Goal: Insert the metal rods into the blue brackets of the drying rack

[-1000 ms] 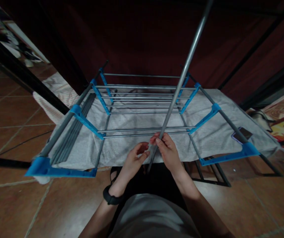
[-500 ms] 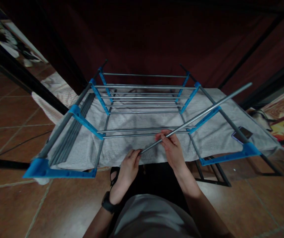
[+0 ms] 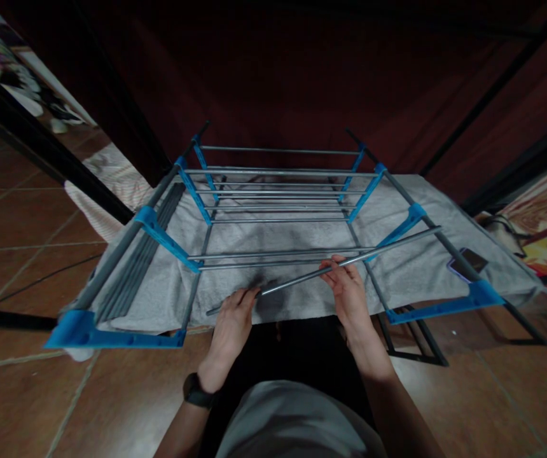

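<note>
A person's two hands are holding a thin metal rod (image 3: 297, 280) above a grey cloth (image 3: 273, 235), between the front corners of a rack (image 3: 278, 172); the left hand (image 3: 232, 321) is clasping it near one end, fingers curled over, a short tip sticking out beyond; the right hand (image 3: 348, 296) is pinching it past the middle, its grip together on the rod.

The rod is running crosswise but slanting, left end nearer the body, right end farther off; its left tip is pointing towards the rack's left front blue bracket (image 3: 111, 336), with the left hand nearer that side; its right end is crossing over the right side pole (image 3: 455, 253), and whether they are touching is impossible to tell.

Thin crossbars are spanning the rack just behind the hands; the right front blue bracket (image 3: 450, 307) is standing apart from the rod; a phone (image 3: 474, 261) is lying beneath the side pole; loose rods (image 3: 137, 264) are resting together at far left.
</note>
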Demonstrator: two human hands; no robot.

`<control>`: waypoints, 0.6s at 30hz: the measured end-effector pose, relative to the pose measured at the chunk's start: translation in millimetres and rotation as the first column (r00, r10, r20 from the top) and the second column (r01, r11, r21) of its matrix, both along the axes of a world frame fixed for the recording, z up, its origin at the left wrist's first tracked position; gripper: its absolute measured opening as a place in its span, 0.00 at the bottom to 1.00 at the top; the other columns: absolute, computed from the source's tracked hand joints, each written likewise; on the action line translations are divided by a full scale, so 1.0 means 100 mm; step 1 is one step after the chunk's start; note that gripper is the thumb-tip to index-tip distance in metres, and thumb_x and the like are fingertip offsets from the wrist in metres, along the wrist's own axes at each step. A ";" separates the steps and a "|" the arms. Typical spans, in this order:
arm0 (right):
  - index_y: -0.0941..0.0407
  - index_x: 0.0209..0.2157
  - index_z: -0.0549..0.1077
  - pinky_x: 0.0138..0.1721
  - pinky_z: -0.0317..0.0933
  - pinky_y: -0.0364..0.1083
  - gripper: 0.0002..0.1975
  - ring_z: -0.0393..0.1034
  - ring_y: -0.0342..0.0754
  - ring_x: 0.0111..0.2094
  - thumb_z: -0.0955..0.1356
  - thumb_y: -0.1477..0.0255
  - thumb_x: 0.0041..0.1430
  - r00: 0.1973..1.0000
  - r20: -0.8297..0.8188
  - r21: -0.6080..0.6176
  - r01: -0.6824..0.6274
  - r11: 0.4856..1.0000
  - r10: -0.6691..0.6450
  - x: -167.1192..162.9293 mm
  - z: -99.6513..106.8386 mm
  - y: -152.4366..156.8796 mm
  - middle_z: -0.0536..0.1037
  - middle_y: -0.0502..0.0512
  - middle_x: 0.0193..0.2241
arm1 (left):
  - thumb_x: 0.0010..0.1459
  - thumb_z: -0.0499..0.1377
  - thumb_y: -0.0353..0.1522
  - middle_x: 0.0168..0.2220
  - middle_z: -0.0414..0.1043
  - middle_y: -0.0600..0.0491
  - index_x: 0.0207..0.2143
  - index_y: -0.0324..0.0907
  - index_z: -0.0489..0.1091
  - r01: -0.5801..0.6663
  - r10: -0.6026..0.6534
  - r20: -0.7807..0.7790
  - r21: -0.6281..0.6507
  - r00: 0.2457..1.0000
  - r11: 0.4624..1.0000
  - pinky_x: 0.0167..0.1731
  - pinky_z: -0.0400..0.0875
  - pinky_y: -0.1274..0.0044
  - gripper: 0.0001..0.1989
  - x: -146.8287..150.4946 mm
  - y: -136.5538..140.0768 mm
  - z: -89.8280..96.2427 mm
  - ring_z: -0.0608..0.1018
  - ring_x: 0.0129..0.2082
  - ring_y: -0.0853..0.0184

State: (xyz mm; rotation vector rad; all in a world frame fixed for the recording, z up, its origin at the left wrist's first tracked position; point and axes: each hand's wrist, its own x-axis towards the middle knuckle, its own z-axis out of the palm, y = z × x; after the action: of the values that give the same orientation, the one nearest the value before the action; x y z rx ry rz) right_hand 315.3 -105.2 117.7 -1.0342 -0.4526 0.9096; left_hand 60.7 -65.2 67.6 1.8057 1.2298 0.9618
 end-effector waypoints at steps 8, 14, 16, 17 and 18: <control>0.52 0.38 0.75 0.43 0.69 0.47 0.14 0.76 0.46 0.39 0.76 0.64 0.50 0.999 -0.044 0.003 -0.027 1.000 0.027 0.00 -0.03 0.02 0.81 0.50 0.35 | 0.62 0.54 0.28 0.40 0.76 0.47 0.49 0.48 0.76 0.026 0.088 -0.335 0.321 0.938 0.947 0.46 0.69 0.70 0.17 -0.23 0.12 -0.09 0.75 0.38 0.58; 0.52 0.37 0.76 0.43 0.70 0.47 0.14 0.77 0.46 0.37 0.78 0.66 0.48 0.987 -0.160 -0.044 -0.023 0.999 0.016 0.02 -0.22 -0.01 0.82 0.50 0.34 | 0.61 0.47 0.21 0.46 0.75 0.45 0.55 0.42 0.72 0.122 0.104 -0.635 0.302 0.766 0.945 0.49 0.69 0.66 0.24 -0.37 0.13 -0.15 0.75 0.44 0.56; 0.52 0.36 0.76 0.43 0.71 0.47 0.14 0.77 0.46 0.37 0.78 0.67 0.48 0.981 -0.194 -0.059 -0.009 0.998 -0.002 0.05 -0.32 -0.02 0.82 0.50 0.34 | 0.60 0.47 0.20 0.47 0.74 0.46 0.56 0.41 0.71 0.135 0.115 -0.666 0.312 0.737 0.940 0.50 0.69 0.65 0.25 -0.40 0.14 -0.18 0.75 0.46 0.57; 0.52 0.35 0.76 0.42 0.71 0.46 0.13 0.77 0.46 0.37 0.78 0.68 0.47 0.978 -0.209 -0.072 0.003 0.997 -0.018 0.08 -0.37 -0.03 0.82 0.50 0.34 | 0.59 0.47 0.19 0.47 0.74 0.46 0.56 0.42 0.71 0.139 0.118 -0.675 0.314 0.728 0.939 0.51 0.68 0.65 0.26 -0.40 0.15 -0.20 0.75 0.46 0.57; 0.53 0.35 0.76 0.42 0.71 0.46 0.13 0.77 0.46 0.36 0.78 0.69 0.47 0.975 -0.222 -0.090 0.015 0.996 -0.034 0.10 -0.42 -0.04 0.82 0.51 0.34 | 0.59 0.47 0.19 0.48 0.74 0.46 0.55 0.42 0.71 0.140 0.118 -0.681 0.312 0.723 0.940 0.51 0.68 0.65 0.26 -0.41 0.15 -0.21 0.75 0.47 0.57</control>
State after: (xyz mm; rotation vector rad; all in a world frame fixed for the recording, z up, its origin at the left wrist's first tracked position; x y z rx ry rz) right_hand 325.5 -109.0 75.8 -1.0011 -0.2130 1.0178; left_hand 19.6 -50.2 46.6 2.6004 1.5478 0.4928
